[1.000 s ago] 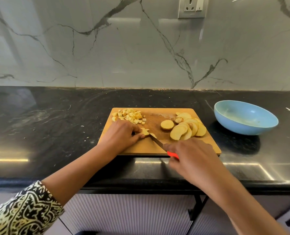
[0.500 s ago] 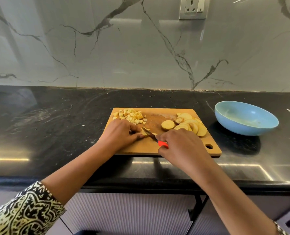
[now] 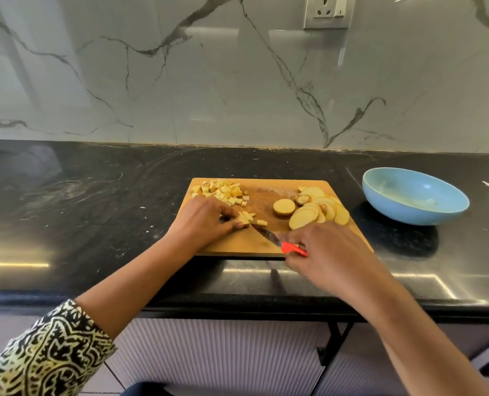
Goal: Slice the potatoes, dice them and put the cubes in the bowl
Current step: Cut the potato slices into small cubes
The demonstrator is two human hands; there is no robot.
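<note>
Left hand (image 3: 206, 221) pins potato strips (image 3: 246, 217) at the centre of the cutting board (image 3: 237, 242); right hand (image 3: 327, 254) grips the knife (image 3: 277, 239). Slices (image 3: 313, 208) lie right of centre, cubes (image 3: 223, 191) at the board's upper left, bowl (image 3: 414, 195) far right.

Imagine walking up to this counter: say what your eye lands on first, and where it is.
On the wooden cutting board, the right grip holds a red-handled knife, its blade against potato strips that the left grip pins down. A heap of potato cubes lies at the board's far left corner; round slices overlap at its right. A blue bowl, without cubes, stands on the black counter to the right.
</note>
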